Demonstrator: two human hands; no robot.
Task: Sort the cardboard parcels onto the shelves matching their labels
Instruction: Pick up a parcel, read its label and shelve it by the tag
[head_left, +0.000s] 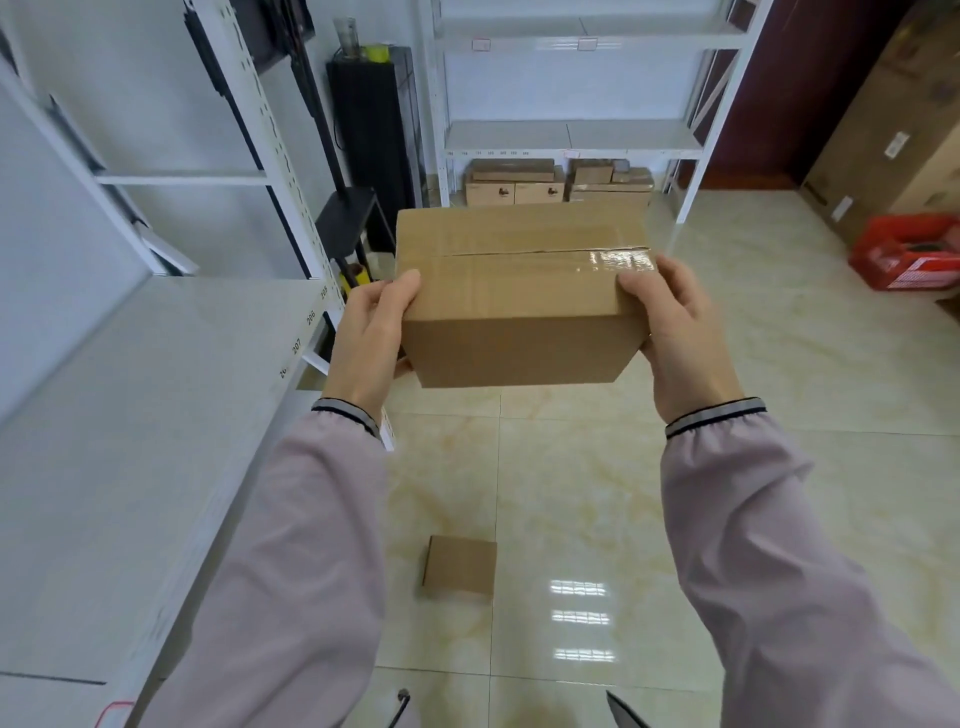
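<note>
Now both hands grip a taped box (519, 291) in mid-air, left hand (366, 343) and right hand (680, 338) on its sides, beside a white shelf (156, 415); a smaller box (460, 566) lies on the floor (597, 493).

This looks like a small storeroom for parcels. White metal shelves (571, 136) stand along the walls, and the near shelf (156, 415) on the left has numbers such as 206 and 207 along its edge. Brown cardboard boxes (558, 186) are stacked under the far shelves, one small box (460, 566) lies on the shiny tiled floor (779, 364), and big cartons (898, 130) and a red crate (909, 252) sit on the right.
</note>
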